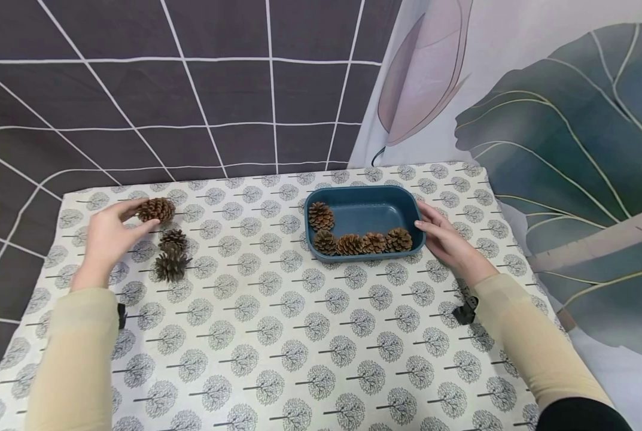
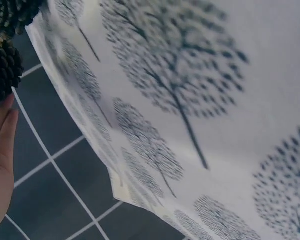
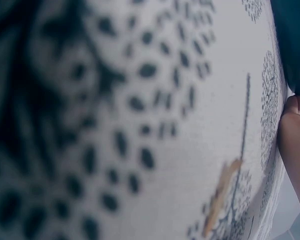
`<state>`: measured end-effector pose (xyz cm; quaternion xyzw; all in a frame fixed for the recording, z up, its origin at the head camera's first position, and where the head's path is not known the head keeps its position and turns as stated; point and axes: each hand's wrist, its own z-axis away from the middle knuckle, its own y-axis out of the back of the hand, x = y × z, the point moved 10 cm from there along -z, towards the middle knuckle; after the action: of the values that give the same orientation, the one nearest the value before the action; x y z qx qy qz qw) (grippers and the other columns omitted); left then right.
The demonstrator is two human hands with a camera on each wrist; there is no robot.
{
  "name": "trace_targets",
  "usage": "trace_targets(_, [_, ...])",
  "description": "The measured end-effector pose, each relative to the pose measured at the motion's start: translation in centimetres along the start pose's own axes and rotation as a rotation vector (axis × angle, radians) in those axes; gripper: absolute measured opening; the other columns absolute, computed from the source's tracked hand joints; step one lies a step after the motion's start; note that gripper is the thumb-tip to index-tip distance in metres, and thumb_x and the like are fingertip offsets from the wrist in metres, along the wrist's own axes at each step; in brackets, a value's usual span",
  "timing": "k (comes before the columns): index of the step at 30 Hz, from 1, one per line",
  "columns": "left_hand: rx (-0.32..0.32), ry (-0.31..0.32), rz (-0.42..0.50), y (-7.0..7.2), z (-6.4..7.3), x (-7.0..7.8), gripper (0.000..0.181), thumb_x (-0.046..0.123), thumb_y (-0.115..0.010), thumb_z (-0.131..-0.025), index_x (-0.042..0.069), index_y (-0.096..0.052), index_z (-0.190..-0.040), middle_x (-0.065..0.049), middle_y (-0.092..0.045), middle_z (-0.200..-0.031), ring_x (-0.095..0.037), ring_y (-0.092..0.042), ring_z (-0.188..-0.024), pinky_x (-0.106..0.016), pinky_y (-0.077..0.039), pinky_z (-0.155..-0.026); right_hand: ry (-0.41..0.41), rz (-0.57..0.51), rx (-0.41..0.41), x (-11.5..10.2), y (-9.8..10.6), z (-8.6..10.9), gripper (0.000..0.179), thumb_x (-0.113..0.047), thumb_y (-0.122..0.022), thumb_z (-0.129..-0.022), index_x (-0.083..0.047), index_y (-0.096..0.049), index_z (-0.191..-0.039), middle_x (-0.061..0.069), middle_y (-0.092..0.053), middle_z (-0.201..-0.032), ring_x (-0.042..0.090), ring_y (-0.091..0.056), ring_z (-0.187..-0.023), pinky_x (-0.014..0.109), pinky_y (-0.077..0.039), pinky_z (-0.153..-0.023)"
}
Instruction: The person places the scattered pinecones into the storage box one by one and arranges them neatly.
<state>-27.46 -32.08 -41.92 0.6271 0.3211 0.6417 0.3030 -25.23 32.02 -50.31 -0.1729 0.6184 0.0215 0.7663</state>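
My left hand (image 1: pixel 110 233) pinches a brown pine cone (image 1: pixel 156 210) between thumb and fingers at the table's left. In the left wrist view, fingertips touch that cone (image 2: pixel 2 70) at the left edge. Close by, a small dark pine cone (image 1: pixel 173 239) and a greyer, spikier one (image 1: pixel 172 266) lie against each other. A blue rectangular container (image 1: pixel 364 257) stands right of the middle, with several pine cones (image 1: pixel 350 244) along its near side and one pine cone (image 1: pixel 321 215) at its left end. My right hand (image 1: pixel 450 242) holds the container's right rim, thumb on top.
A white cloth with a tree print (image 1: pixel 277 335) covers the table. Behind it hangs a dark grid-patterned curtain (image 1: pixel 218 96), with a leaf-patterned one (image 1: pixel 557 137) to the right. A thin tan sliver (image 3: pixel 222 197), blurred, shows in the right wrist view.
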Motion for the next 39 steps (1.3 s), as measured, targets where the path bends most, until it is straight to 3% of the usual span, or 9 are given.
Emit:
trace_targets(8, [-0.004, -0.081, -0.004, -1.1, -0.4, 3.0, 0.060, 0.023, -0.079, -0.097, 0.001, -0.058, -0.148, -0.036, -0.062, -0.141, -0.060, -0.057, -0.130, -0.072, -0.046, -0.111, 0.002, -0.015, 0.018, -0.1, 0.0, 0.2, 0.064, 0.000, -0.048, -0.109, -0.009, -0.025, -0.168, -0.009, -0.050, -0.149, 0.007, -0.054, -0.134, 0.013, -0.047, -0.112])
trace_targets(20, [-0.043, -0.230, -0.013, -2.6, -0.6, 8.5, 0.056, 0.019, -0.081, -0.094, -0.001, -0.062, -0.143, -0.031, -0.063, -0.144, -0.057, -0.061, -0.127, -0.070, -0.047, -0.111, -0.023, 0.023, 0.032, -0.1, 0.1, 0.3, 0.067, -0.002, -0.051, -0.108, -0.010, -0.023, -0.169, -0.004, -0.045, -0.159, 0.007, -0.051, -0.138, 0.018, -0.042, -0.120])
trace_targets(26, [-0.066, -0.275, -0.009, -3.7, -0.6, 10.8, 0.057, 0.021, -0.082, -0.094, 0.000, -0.063, -0.143, -0.028, -0.063, -0.145, -0.054, -0.061, -0.129, -0.069, -0.046, -0.113, -0.040, 0.017, 0.044, 0.0, 0.2, 0.3, 0.069, -0.002, -0.051, -0.109, -0.009, -0.020, -0.170, -0.004, -0.042, -0.160, 0.006, -0.051, -0.137, 0.023, -0.037, -0.126])
trace_targets(39, [-0.080, -0.346, 0.072, -6.9, -1.2, 14.8, 0.054, 0.017, -0.085, -0.091, 0.004, -0.067, -0.139, -0.022, -0.068, -0.142, -0.046, -0.064, -0.131, -0.063, -0.049, -0.115, -0.029, 0.019, 0.034, 0.1, 0.2, 0.1, 0.067, -0.002, -0.050, -0.109, -0.010, -0.022, -0.169, -0.010, -0.046, -0.150, 0.006, -0.051, -0.137, 0.016, -0.043, -0.118])
